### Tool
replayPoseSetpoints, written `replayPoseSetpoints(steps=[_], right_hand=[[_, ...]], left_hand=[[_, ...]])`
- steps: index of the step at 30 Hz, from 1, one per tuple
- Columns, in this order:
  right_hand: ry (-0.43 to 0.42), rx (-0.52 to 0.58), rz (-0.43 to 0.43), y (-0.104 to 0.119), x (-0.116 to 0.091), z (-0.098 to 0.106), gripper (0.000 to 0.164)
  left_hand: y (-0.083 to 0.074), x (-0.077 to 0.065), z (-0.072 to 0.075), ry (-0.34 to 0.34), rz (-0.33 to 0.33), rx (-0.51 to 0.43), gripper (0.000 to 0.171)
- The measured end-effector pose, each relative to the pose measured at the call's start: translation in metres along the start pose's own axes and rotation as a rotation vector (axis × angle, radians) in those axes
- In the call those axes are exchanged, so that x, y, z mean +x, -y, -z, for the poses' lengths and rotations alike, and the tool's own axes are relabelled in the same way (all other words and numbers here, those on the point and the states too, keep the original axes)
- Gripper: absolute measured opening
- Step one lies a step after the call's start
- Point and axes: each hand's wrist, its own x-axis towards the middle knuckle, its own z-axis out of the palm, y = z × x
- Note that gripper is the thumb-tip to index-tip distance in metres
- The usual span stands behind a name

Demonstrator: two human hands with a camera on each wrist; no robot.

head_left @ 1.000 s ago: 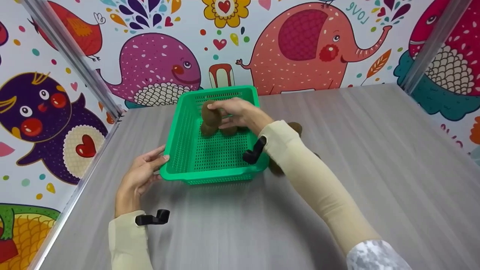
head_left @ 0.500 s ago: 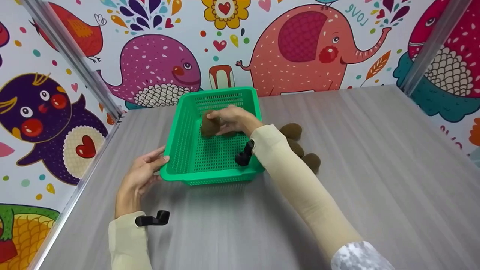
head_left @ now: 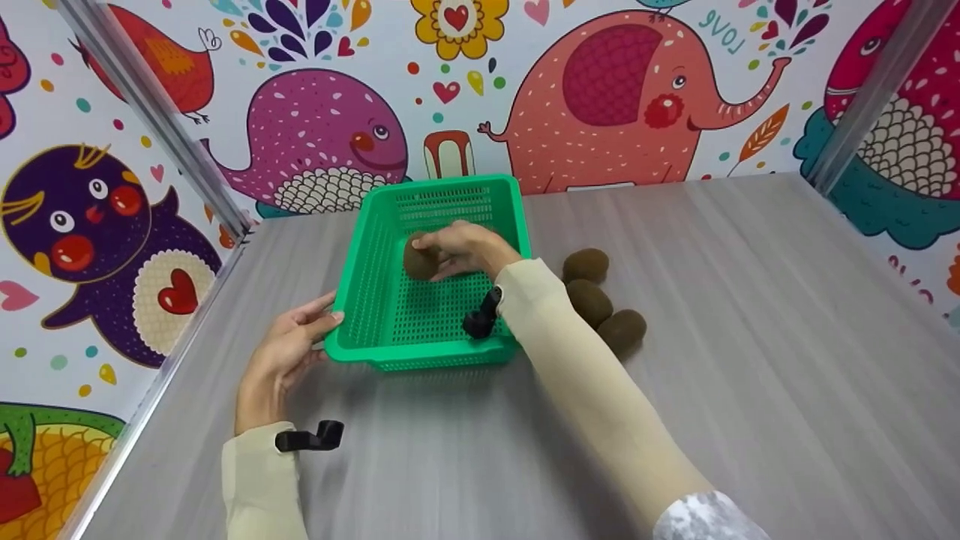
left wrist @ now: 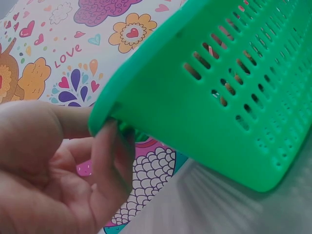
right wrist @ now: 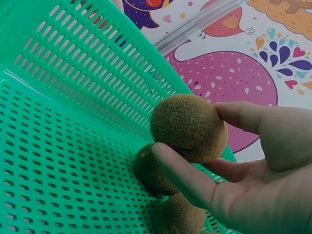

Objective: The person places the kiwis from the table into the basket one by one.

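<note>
A green plastic basket (head_left: 442, 351) with slotted walls stands on the table. My left hand (head_left: 289, 345) grips its near-left corner; in the left wrist view, fingers (left wrist: 105, 161) curl under the rim. My right hand (head_left: 472, 247) reaches inside the basket and holds a brown fuzzy kiwi (head_left: 420, 259) between thumb and fingers. In the right wrist view, the held kiwi (right wrist: 187, 126) sits above a second kiwi (right wrist: 153, 170) and a third kiwi (right wrist: 180, 217) in the basket. From the head view, my right hand hides those two.
To the right of the basket lie a far kiwi (head_left: 586, 265), a middle kiwi (head_left: 589, 301) and a near kiwi (head_left: 624, 331), grouped on the grey wood-grain table (head_left: 750, 337). A wall (head_left: 457, 97) with cartoon animals runs behind, with metal posts (head_left: 154, 120) at the corners.
My right hand has lowered the kiwi deeper into the basket. The right forearm has shifted left, uncovering the kiwis on the table. My left hand stays at the basket corner.
</note>
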Motion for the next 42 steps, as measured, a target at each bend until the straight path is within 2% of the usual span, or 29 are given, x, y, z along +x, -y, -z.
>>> replayPoseSetpoints(steps=[6, 10, 14, 17, 22, 29, 36, 42], right_hand=[[0.013, -0.020, -0.015, -0.004, 0.002, 0.001, 0.080], [0.020, -0.048, -0.033, -0.003, 0.001, 0.002, 0.072], [0.033, -0.081, -0.034, -0.001, -0.002, 0.002, 0.056], [0.044, -0.099, -0.020, -0.001, -0.004, 0.003, 0.054], [0.045, -0.091, 0.007, 0.000, -0.009, 0.004, 0.059], [0.054, -0.125, 0.052, 0.003, -0.019, 0.009, 0.046], [0.095, -0.165, 0.118, 0.004, -0.034, 0.012, 0.042], [0.099, -0.155, 0.164, 0.001, -0.048, 0.020, 0.039]], left_hand=[[0.000, 0.000, 0.000, 0.000, -0.001, 0.000, 0.062], [0.001, 0.001, 0.002, -0.010, 0.004, 0.017, 0.063], [0.001, 0.001, 0.001, -0.009, 0.006, 0.019, 0.062], [0.001, 0.001, 0.001, -0.006, 0.004, 0.007, 0.061], [0.001, 0.000, 0.001, 0.009, -0.001, 0.002, 0.062], [0.001, 0.000, 0.002, 0.017, -0.005, -0.010, 0.062], [0.001, 0.002, 0.003, 0.019, 0.003, -0.010, 0.062], [0.001, 0.003, 0.002, 0.017, 0.007, -0.001, 0.061]])
